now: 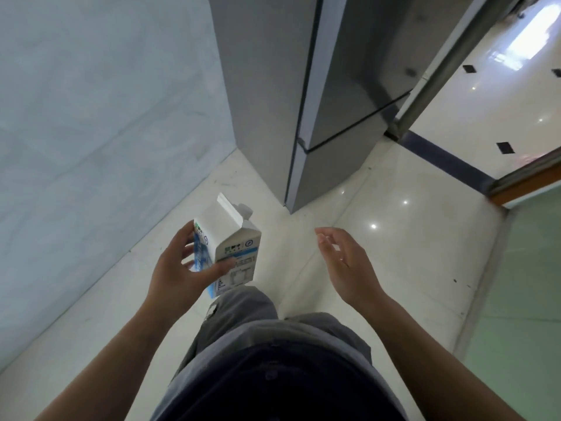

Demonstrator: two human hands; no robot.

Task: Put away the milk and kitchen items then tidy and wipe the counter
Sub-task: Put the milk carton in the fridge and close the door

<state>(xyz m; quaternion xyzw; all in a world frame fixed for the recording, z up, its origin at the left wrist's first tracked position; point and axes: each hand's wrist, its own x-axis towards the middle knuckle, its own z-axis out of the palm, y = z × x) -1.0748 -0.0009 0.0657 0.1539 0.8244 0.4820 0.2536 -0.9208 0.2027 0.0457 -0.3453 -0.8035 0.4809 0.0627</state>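
A white and blue milk carton with a gabled top is held upright in front of me, over the floor. My left hand grips it from the left, thumb across its front face and fingers round its far side. My right hand hangs free to the right of the carton, fingers relaxed and holding nothing. A tall grey fridge stands ahead with both doors closed.
A pale tiled wall runs along the left. A glossy white floor lies ahead. To the right are a metal door frame with a dark threshold strip, and a green glass panel. My grey trousers show below.
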